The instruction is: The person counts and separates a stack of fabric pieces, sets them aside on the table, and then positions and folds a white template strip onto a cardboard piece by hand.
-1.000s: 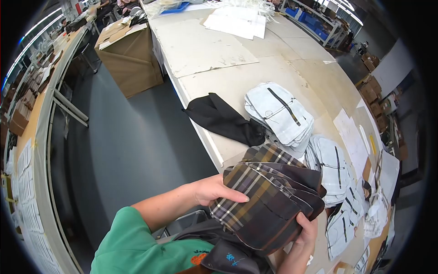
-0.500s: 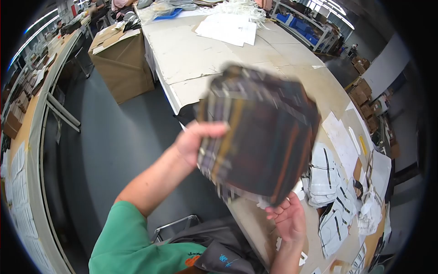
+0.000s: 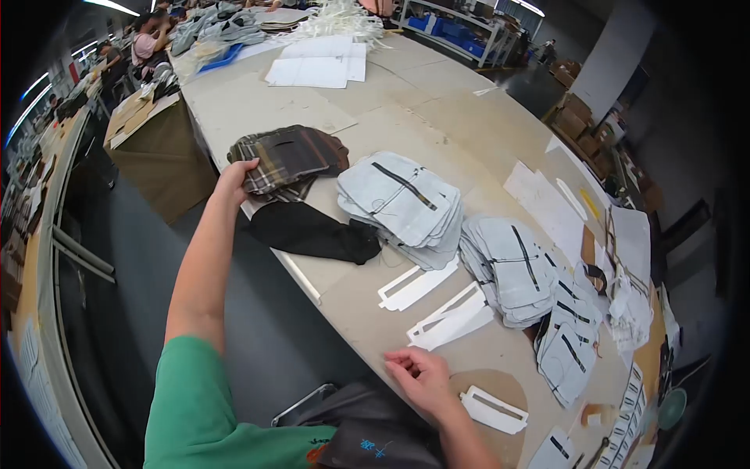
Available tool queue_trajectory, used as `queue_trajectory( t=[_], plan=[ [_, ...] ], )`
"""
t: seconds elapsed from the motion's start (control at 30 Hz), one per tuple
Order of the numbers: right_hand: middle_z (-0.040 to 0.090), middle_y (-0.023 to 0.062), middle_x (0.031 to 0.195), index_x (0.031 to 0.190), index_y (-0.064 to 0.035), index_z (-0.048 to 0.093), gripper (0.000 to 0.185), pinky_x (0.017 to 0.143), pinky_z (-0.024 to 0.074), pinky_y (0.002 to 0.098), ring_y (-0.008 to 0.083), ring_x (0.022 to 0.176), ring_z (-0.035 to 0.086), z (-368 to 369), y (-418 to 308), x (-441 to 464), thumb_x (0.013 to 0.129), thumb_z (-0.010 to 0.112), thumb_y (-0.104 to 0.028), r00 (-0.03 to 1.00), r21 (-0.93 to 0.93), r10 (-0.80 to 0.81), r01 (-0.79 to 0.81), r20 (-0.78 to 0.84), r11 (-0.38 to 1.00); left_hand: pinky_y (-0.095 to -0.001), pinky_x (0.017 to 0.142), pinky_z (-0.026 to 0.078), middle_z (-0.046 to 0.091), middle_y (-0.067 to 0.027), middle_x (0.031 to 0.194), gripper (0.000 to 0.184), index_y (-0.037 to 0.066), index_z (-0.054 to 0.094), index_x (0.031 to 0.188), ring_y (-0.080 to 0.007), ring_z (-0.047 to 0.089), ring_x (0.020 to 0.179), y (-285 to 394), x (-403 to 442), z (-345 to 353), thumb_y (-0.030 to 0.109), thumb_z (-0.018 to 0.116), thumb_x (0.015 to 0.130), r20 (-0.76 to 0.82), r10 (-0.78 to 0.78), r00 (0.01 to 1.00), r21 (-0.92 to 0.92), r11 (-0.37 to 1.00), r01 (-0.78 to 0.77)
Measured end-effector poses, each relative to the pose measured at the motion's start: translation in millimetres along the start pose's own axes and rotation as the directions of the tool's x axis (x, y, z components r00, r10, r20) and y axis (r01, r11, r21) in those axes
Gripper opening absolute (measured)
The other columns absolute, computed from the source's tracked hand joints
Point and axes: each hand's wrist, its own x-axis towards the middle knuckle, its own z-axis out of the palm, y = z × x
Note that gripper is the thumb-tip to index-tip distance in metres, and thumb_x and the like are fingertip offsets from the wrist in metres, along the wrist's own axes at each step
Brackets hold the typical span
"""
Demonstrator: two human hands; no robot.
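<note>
Landmark: black cloth (image 3: 312,234), laid crumpled at the near-left edge of the worktable (image 3: 391,117); all places below are referred to it.
Plaid stack (image 3: 289,156): observed just past the far side of the black cloth, at the same table edge. Dark plaid pieces are layered with edges out of line. Contact with the black cloth cannot be told.
Left hand (image 3: 233,181): seen just beyond the left end of the black cloth. The near-left edge of the plaid stack is clamped by it; the thumb is laid on top, the other fingers are hidden.
Right hand (image 3: 422,377): held to the right of the black cloth and nearer the viewer. Fingers are loosely bent and not closed up; nothing is seen held. Contact with the table cannot be told.
Pale pieces: a first pale stack (image 3: 391,211) is set close by the right end of the black cloth, its top piece marked by a dark strip. A second pale stack (image 3: 506,277) is placed farther right.
Slotted templates: two white templates (image 3: 426,288) are laid nearer than the black cloth, to its right.
Paper: white sheets (image 3: 316,69) are spread well beyond the black cloth.
</note>
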Motion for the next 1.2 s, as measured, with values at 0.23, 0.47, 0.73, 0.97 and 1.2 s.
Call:
queue_trajectory(
  t=[0.23, 0.47, 0.73, 0.97, 1.2],
  plan=[
    [0.072, 0.0063, 0.085, 0.102, -0.0036, 0.073, 0.014, 0.062, 0.0524, 0.0257, 0.0122, 0.066, 0.066, 3, 5, 1, 0.09, 0.074, -0.01, 0.997, -0.019, -0.079, 0.079, -0.014, 0.997, -0.0448, 0.086, 0.059, 0.069, -0.0182, 0.111, 0.03, -0.008, 0.058, 0.122, -0.0293, 0.071, 0.096, 1, 1, -4, 0.004, 0.061, 0.094, -0.006, 0.014, 1.0, 0.138, 0.99, -0.013],
    [0.072, 0.0091, 0.086, 0.101, -0.0059, 0.072, 0.013, 0.065, 0.0535, 0.0314, 0.0207, 0.069, 0.069, 3, 6, -1, 0.093, 0.069, -0.016, 0.991, -0.037, -0.13, 0.129, -0.026, 0.991, -0.0424, 0.08, 0.063, 0.07, -0.0162, 0.109, 0.032, -0.007, 0.057, 0.124, -0.0271, 0.072, 0.09, -1, -11, -4, 0.006, 0.063, 0.096, -0.023, 0.119, 0.993, 0.352, 0.93, -0.103],
    [0.069, 0.0071, 0.082, 0.101, -0.0042, 0.072, 0.012, 0.062, 0.0515, 0.027, 0.0142, 0.068, 0.065, 2, 16, -1, 0.091, 0.072, -0.01, 0.963, -0.047, -0.268, 0.267, -0.031, 0.963, -0.0453, 0.078, 0.064, 0.07, -0.0155, 0.109, 0.03, -0.004, 0.056, 0.127, -0.0291, 0.073, 0.092, 5, -32, -10, 0.004, 0.059, 0.098, 0.014, 0.043, 0.999, 0.404, 0.913, -0.045],
    [0.07, 0.0094, 0.083, 0.101, -0.0042, 0.072, 0.012, 0.061, 0.0524, 0.03, 0.0199, 0.065, 0.066, 2, 7, -2, 0.09, 0.07, -0.01, 0.985, 0.0, -0.169, 0.169, -0.015, 0.986, -0.0424, 0.068, 0.06, 0.072, -0.0086, 0.104, 0.038, 0.004, 0.063, 0.123, -0.0222, 0.072, 0.084, 3, -42, -14, 0.017, 0.075, 0.089, 0.077, 0.057, 0.995, 0.606, 0.79, -0.092],
    [0.069, 0.0064, 0.082, 0.101, -0.0035, 0.072, 0.013, 0.058, 0.0508, 0.0255, 0.0125, 0.064, 0.063, 2, 7, -1, 0.088, 0.072, -0.005, 0.987, 0.014, -0.158, 0.158, 0.022, 0.987, -0.0428, 0.069, 0.057, 0.068, -0.0174, 0.112, 0.076, -0.002, 0.051, 0.131, -0.0277, 0.069, 0.093, -1, -61, -17, 0.041, 0.085, 0.078, -0.14, 0.351, 0.926, 0.816, 0.57, -0.093]
  ],
)
